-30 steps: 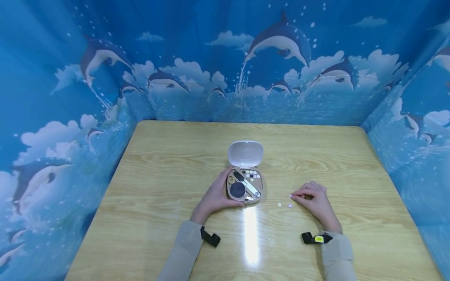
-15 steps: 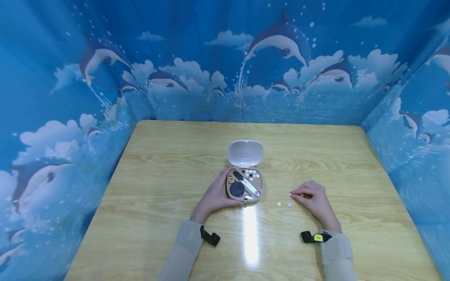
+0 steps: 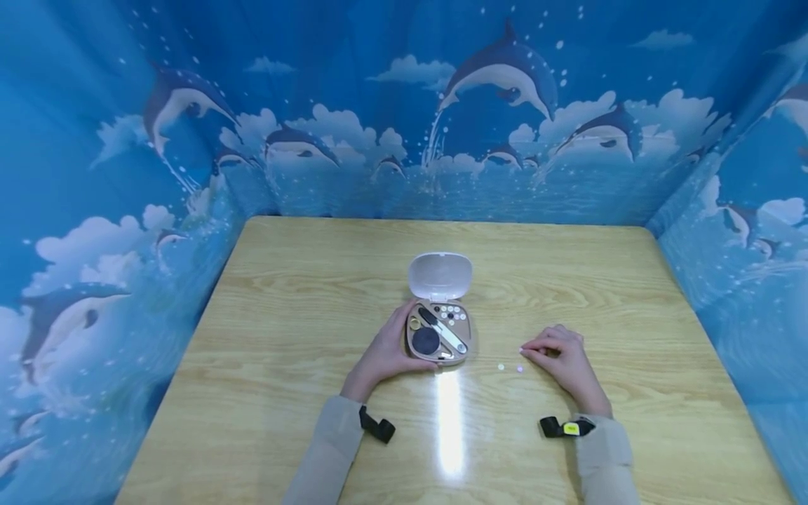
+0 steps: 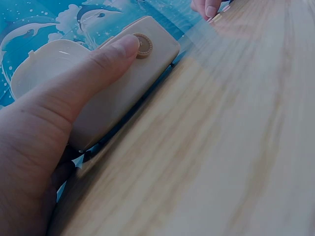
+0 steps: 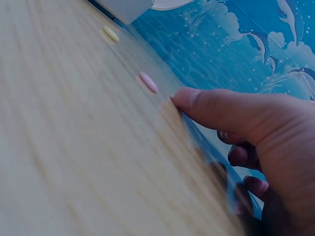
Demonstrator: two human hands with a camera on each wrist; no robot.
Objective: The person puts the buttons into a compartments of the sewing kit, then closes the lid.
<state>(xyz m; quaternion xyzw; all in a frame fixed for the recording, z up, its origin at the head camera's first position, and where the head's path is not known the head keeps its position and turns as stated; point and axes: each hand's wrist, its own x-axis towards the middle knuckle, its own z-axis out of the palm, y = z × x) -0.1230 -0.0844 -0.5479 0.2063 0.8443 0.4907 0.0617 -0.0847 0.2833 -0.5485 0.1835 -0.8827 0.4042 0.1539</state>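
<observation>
My left hand [image 3: 386, 351] grips the left side of a small beige sewing box [image 3: 468, 330], its thumb near the round catch [image 4: 144, 45] on the box front. The clear lid [image 3: 440, 275] stands raised behind. Inside lie white and black buttons [image 3: 456, 309], a white tool with a black end [image 3: 449, 338], a dark round piece [image 3: 426, 341] and a gold ring-shaped piece [image 3: 414, 323]. My right hand [image 3: 564, 361], right of the box, pinches a tiny pale button at the tabletop, mostly hidden by the fingers. Beside it lie a pale yellow button [image 5: 111, 33] and a pink button [image 5: 148, 82].
The wood-grain table [image 3: 303, 294] extends around both hands. A blue dolphin-print curtain [image 3: 353, 189] encloses its back and sides. Black straps with small devices [image 3: 381, 429] sit on both wrists. A bright light reflection [image 3: 451, 428] lies in front of the box.
</observation>
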